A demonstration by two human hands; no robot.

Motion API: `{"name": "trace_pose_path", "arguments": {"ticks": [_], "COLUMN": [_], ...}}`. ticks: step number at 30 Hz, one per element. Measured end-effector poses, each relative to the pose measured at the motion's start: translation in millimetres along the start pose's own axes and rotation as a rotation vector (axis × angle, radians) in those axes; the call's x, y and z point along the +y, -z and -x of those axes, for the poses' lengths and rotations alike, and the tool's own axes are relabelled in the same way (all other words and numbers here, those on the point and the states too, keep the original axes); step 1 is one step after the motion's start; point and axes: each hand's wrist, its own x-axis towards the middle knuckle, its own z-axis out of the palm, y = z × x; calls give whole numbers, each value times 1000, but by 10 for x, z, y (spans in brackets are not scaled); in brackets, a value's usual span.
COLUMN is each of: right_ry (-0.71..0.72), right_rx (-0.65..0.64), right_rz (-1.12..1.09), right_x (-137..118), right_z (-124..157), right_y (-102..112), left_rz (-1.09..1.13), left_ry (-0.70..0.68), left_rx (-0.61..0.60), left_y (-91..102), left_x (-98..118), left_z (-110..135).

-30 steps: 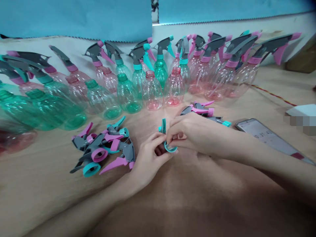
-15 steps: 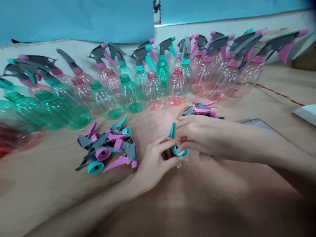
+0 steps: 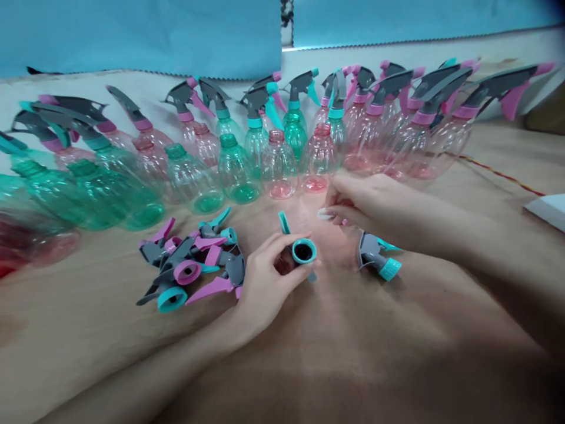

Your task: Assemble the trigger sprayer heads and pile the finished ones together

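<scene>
My left hand (image 3: 267, 274) is closed around a spray-bottle trigger head (image 3: 304, 251). Its turquoise collar faces up toward me and shows a dark opening; a turquoise trigger sticks out beyond my fingers. My right hand (image 3: 366, 197) is pinched on a small white disc-like piece (image 3: 325, 214), apart from the trigger head and above the tabletop. Under my right forearm lies another grey trigger head (image 3: 373, 254) with a turquoise collar. To the left of my left hand is a pile of pink, turquoise and grey trigger heads (image 3: 188, 271).
Several clear green bottles (image 3: 238, 171) and pink bottles (image 3: 280, 165) stand along the wall, some with trigger heads fitted, others with open necks. A red-yellow twisted wire (image 3: 498, 172) and a white object (image 3: 547, 211) lie at the right. Blue sheets (image 3: 141, 35) cover the wall.
My right hand has moved away from the collar, up and right, with the small white piece. The collar in my left hand now shows its dark opening. The trigger head under my forearm has come into view.
</scene>
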Motion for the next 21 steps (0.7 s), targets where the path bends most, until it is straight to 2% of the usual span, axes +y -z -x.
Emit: {"name": "trace_pose_path", "arguments": {"ticks": [4, 10, 13, 18, 21], "right_ry": [19, 141, 154, 99, 45], "right_rx": [-100, -159, -187, -113, -54], "right_rz": [-46, -188, -273, -331, -393], "right_x": [24, -9, 51, 195, 191], "right_z": [-98, -126, -142, -187, -155], "right_y": [-154, -241, -285, -314, -194], "left_rz": [-2, 25, 14, 13, 5], "left_ry": [8, 5, -2, 2, 0], "left_rx": [16, 22, 23, 31, 24], "left_y": [5, 3, 0, -7, -6], "left_x": [0, 19, 30, 28, 23], "left_z": [0, -4, -6, -8, -2]}}
